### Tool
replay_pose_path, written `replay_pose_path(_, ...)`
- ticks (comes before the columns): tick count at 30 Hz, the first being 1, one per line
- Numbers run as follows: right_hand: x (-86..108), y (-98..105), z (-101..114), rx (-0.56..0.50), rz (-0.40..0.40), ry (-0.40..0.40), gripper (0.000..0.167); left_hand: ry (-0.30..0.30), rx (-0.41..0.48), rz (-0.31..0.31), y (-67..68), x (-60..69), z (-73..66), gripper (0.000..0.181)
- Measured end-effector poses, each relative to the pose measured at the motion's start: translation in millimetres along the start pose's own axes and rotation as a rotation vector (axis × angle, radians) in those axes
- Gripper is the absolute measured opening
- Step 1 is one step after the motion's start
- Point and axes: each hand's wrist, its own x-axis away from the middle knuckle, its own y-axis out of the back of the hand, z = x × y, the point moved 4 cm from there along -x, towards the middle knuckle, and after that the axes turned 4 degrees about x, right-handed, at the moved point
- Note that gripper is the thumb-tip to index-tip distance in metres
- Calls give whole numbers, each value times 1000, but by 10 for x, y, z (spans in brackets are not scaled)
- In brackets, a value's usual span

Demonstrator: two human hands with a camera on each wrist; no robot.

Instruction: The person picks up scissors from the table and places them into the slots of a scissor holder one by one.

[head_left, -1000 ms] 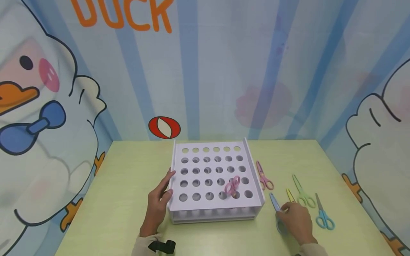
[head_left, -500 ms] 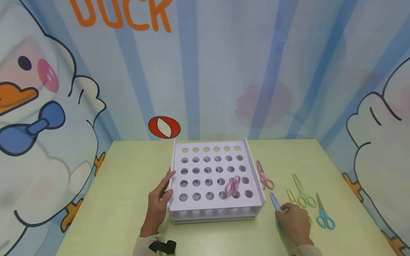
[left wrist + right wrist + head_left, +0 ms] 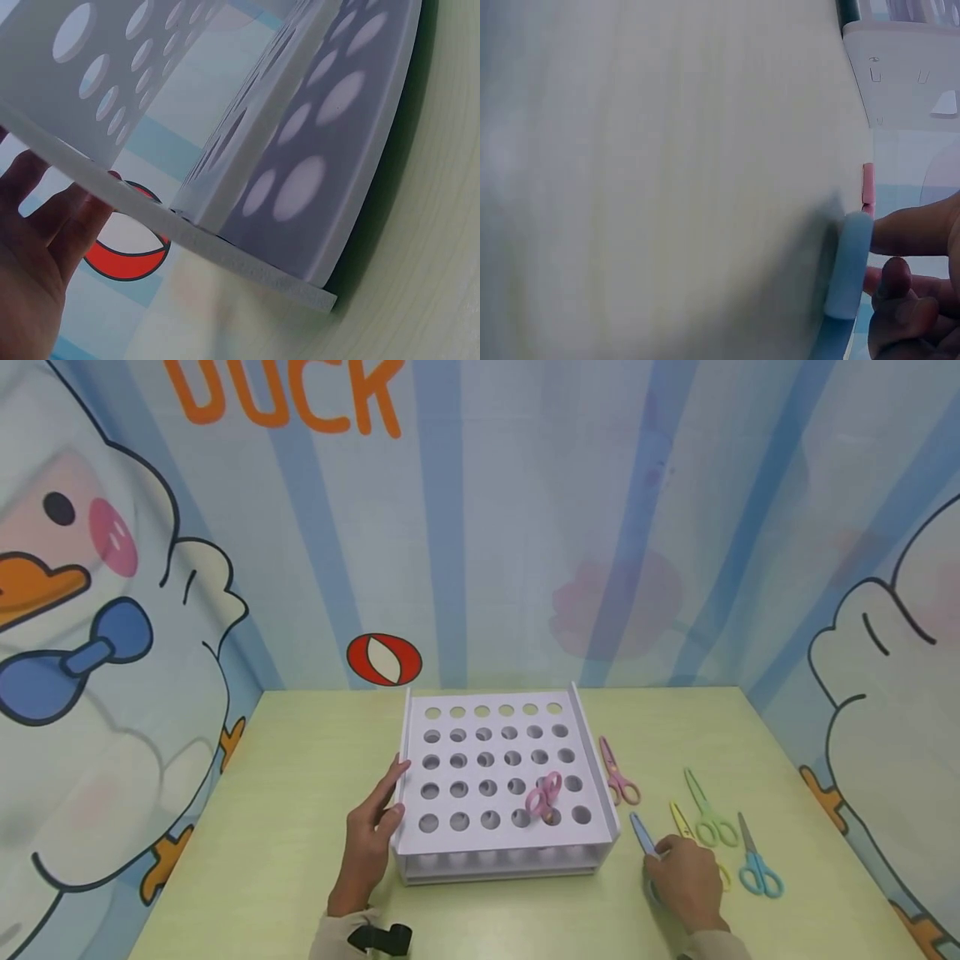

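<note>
In the head view my left hand rests its fingertips against the left side of a white rack with rows of round holes. The left wrist view shows those fingers, mostly straight, at the edge of the rack's side panel. My right hand pinches blue scissors right of the rack, partly covering their handles. A rounded blue handle shows beside my thumb and fingers in the right wrist view. Pink scissors stand handles-up in a front-right hole of the rack.
Pink scissors lie by the rack's right side. Yellow scissors, partly behind my right hand, green scissors and light-blue scissors lie farther right. A duck-printed curtain hangs behind the pale table.
My right hand has shifted slightly left, uncovering more of the yellow scissors' handle. My left hand and the rack have stayed put.
</note>
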Motion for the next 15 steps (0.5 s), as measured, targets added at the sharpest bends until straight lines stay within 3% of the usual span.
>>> replay_pose_path(5,5,7,-15,20,15,-12,38,-13,7,2,1,0,-2,54)
replay_pose_path(15,-6,12,4,16,41,-29,32,-20,10,12,8,-1,-9,53)
